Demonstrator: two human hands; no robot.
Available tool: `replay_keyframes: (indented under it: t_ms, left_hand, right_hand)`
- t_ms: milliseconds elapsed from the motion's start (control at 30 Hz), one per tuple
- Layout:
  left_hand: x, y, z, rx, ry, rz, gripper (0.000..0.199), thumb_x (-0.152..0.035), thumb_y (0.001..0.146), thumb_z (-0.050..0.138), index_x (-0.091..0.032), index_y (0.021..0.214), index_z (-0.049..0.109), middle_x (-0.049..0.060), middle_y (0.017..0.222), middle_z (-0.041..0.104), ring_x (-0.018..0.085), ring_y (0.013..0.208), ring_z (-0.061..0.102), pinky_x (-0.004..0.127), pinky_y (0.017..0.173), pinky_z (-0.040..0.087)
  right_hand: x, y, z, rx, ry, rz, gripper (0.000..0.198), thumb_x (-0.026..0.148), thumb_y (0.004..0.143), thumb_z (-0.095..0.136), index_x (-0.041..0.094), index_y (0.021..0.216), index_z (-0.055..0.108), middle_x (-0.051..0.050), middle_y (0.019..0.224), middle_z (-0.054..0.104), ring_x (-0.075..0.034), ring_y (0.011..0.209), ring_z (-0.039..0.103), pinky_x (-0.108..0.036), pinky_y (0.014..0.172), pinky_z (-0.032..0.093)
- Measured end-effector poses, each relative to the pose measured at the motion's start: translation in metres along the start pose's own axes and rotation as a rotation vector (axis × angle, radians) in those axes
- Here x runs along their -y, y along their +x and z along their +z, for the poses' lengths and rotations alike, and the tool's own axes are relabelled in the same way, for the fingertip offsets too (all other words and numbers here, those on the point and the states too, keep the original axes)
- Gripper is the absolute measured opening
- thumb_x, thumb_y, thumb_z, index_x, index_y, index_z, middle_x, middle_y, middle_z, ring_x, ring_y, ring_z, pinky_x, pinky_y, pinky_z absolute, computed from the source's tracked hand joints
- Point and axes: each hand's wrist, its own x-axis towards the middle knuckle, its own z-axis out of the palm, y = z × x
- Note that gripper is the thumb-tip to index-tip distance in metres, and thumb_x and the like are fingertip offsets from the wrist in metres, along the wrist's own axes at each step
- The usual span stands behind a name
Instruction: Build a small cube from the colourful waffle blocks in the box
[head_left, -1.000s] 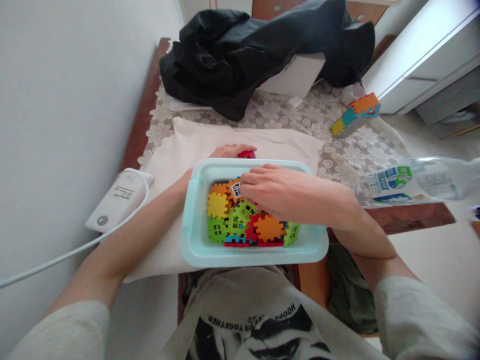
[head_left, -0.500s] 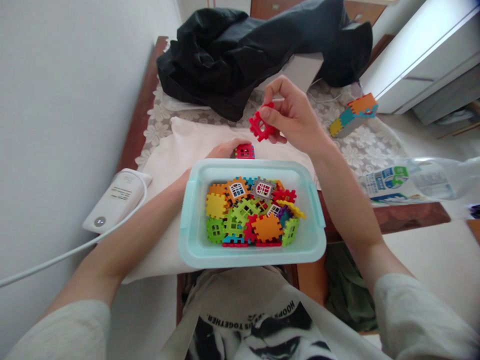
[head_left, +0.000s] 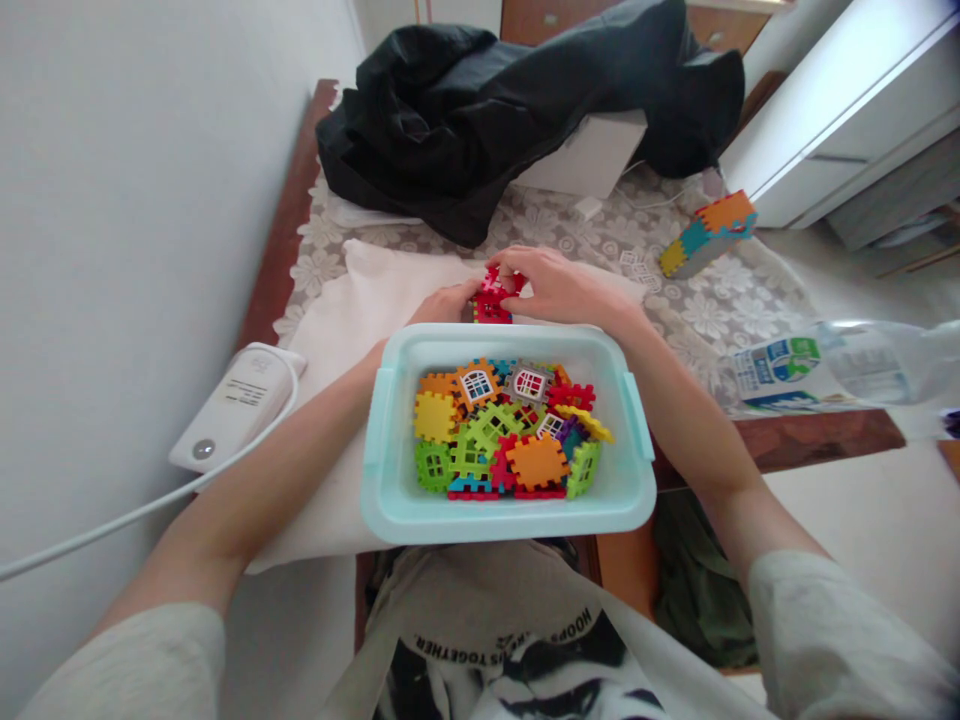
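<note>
Just beyond the tub's far rim, my left hand (head_left: 448, 302) is closed on the side of a small block structure (head_left: 492, 312) with a red window face. My right hand (head_left: 551, 283) comes from the other side, its fingers pinching a red toothed building piece (head_left: 493, 280) against the structure's top. Fingers cover part of both, so I cannot tell whether the piece is joined. The pale blue plastic tub (head_left: 630, 500) in front of my body holds several interlocking building pieces, among them an orange panel (head_left: 538, 462), a yellow panel (head_left: 435, 416) and green window frames (head_left: 491, 428).
A built orange, blue and yellow structure (head_left: 709, 235) stands at the right on the floral tablecloth. Nearby lies a plastic bottle (head_left: 817, 365). A white device with a cable (head_left: 236, 405) is at the left. Black fabric (head_left: 450, 110) and a white box (head_left: 589, 155) are behind.
My right hand has come down and left with the red piece, from above the cloth to the block structure. My left hand stays at the structure.
</note>
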Motion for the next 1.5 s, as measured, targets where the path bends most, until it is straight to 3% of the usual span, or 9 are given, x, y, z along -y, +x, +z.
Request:
replay_keyframes:
  t_ms: [167,367,533,800,1000,1133,1267,1400,1500]
  left_hand:
    - [-0.003,-0.002,-0.003,0.026,-0.129,0.001,0.059,-0.054,0.079,0.077,-0.016,0.125,0.080,0.011,0.123,0.086,0.033,0.114,0.080,0.042,0.105,0.061]
    - [-0.009,-0.006,-0.007,0.012,-0.166,-0.029,0.062,-0.046,0.081,0.081,-0.015,0.134,0.076,0.012,0.138,0.085,0.031,0.121,0.079,0.040,0.109,0.061]
    - [-0.008,-0.005,-0.006,0.013,-0.175,-0.053,0.070,-0.057,0.080,0.086,-0.017,0.137,0.073,0.014,0.142,0.083,0.034,0.128,0.079,0.046,0.114,0.061]
    - [-0.002,-0.004,-0.003,-0.085,-0.269,-0.046,0.070,-0.067,0.077,0.093,-0.018,0.123,0.074,0.014,0.132,0.086,0.037,0.123,0.082,0.053,0.114,0.064]
    - [0.009,0.004,-0.003,-0.167,-0.408,-0.077,0.096,-0.081,0.068,0.099,-0.021,0.134,0.063,0.019,0.140,0.081,0.037,0.130,0.080,0.053,0.114,0.065]
    - [0.006,0.005,-0.006,-0.208,-0.439,-0.078,0.097,-0.086,0.083,0.087,-0.024,0.151,0.055,0.017,0.156,0.071,0.031,0.133,0.075,0.050,0.115,0.064]
    - [0.004,0.004,-0.007,-0.192,-0.447,-0.052,0.096,-0.085,0.084,0.087,-0.021,0.147,0.054,0.015,0.152,0.070,0.029,0.130,0.072,0.050,0.116,0.062]
    - [0.006,0.005,-0.006,-0.266,-0.338,-0.035,0.081,-0.073,0.083,0.094,-0.023,0.135,0.056,0.009,0.143,0.074,0.026,0.128,0.071,0.051,0.119,0.060]
    - [0.006,0.005,-0.007,-0.287,-0.237,-0.019,0.080,-0.058,0.086,0.093,-0.021,0.145,0.054,0.011,0.141,0.076,0.027,0.126,0.073,0.051,0.109,0.062]
  right_hand:
    - [-0.008,0.000,0.002,0.077,-0.075,0.054,0.026,0.023,0.086,0.080,0.030,0.109,0.070,-0.004,0.121,0.080,-0.030,0.113,0.071,-0.046,0.105,0.056]
    - [0.004,-0.003,-0.002,0.180,-0.031,-0.047,0.021,0.016,0.090,0.075,0.027,0.104,0.066,-0.004,0.129,0.075,-0.026,0.121,0.069,-0.040,0.112,0.052]
    - [-0.002,-0.002,-0.001,0.162,-0.027,-0.026,0.021,0.018,0.088,0.078,0.027,0.105,0.070,-0.003,0.122,0.072,-0.026,0.114,0.069,-0.042,0.108,0.054]
    - [-0.065,0.012,0.016,0.113,0.709,0.096,0.043,0.038,0.075,0.099,0.027,0.107,0.073,-0.001,0.114,0.080,-0.024,0.110,0.073,-0.042,0.099,0.065]
    - [-0.090,0.009,0.035,-0.043,1.125,0.217,0.053,0.039,0.071,0.102,0.024,0.112,0.071,0.000,0.114,0.080,-0.020,0.110,0.073,-0.037,0.098,0.066]
    - [-0.085,0.010,0.040,-0.032,1.169,0.203,0.057,0.041,0.071,0.103,0.025,0.115,0.071,0.000,0.118,0.080,-0.020,0.110,0.073,-0.037,0.098,0.066]
    - [-0.074,0.013,0.044,-0.019,1.108,0.137,0.053,0.054,0.073,0.102,0.026,0.102,0.067,0.001,0.107,0.077,-0.021,0.112,0.069,-0.040,0.094,0.063]
    - [-0.068,0.017,0.050,-0.131,1.104,0.133,0.061,0.063,0.068,0.103,0.030,0.105,0.069,0.001,0.112,0.077,-0.023,0.118,0.067,-0.041,0.095,0.063]
    - [-0.065,0.019,0.051,-0.226,1.092,0.127,0.067,0.066,0.069,0.103,0.033,0.117,0.071,-0.001,0.126,0.078,-0.025,0.125,0.070,-0.041,0.098,0.066]
